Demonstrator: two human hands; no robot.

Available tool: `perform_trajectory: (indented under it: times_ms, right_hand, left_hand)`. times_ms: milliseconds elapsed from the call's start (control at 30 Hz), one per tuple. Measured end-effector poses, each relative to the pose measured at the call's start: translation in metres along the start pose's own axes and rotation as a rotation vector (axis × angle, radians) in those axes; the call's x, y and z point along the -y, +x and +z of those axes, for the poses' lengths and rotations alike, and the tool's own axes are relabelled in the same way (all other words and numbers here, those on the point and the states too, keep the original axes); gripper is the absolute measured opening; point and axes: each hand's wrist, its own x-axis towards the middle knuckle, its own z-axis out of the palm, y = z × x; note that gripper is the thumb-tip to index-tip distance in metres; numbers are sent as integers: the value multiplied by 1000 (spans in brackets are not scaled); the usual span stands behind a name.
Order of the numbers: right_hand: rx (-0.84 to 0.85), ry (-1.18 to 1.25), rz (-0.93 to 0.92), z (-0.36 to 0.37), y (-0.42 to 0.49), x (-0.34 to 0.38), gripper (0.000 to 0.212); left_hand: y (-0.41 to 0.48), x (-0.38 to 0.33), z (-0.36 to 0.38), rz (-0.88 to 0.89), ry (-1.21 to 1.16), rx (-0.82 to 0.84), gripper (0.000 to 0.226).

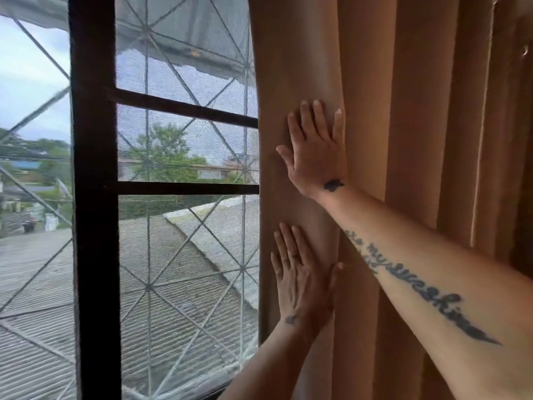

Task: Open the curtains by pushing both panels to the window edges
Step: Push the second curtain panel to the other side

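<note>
Head view. The right-side curtain panel (pixel 403 140), a tan fabric hanging in deep vertical folds, is lying gathered toward the right of the window (pixel 92 197), with its leading edge near the middle of the frame. The right hand (pixel 314 151) is pressing flat on the leading fold, fingers (pixel 320 114) extended and slightly spread; the left hand (pixel 300 272) is lying flat just below it, fingers together, thumb apart. Neither hand is pinching cloth. The fabric is judged soft, light and yielding, likely to bunch rather than slide as one sheet, so pushing at the leading edge with open palms seems apt. The left panel is not in view. Mesh and a diagonal grille (pixel 178 134) are covering the glass.
</note>
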Motion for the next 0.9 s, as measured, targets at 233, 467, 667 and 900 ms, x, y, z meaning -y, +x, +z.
perform_trajectory:
  times_ms: [233, 467, 667, 900]
  right_hand:
    - [-9, 0, 22, 18, 1, -12, 59]
    - [-9, -4, 84, 38, 0, -43, 64]
    - [63, -26, 88, 54, -15, -96, 65]
    - [99, -59, 75, 88, -27, -169, 67]
  left_hand:
    - [17, 13, 26, 73, -22, -118, 96]
    - [34, 10, 45, 120, 98, -88, 79]
    - [54, -16, 78, 111, 203, 14, 55]
    - [86, -52, 140, 92, 216, -34, 56]
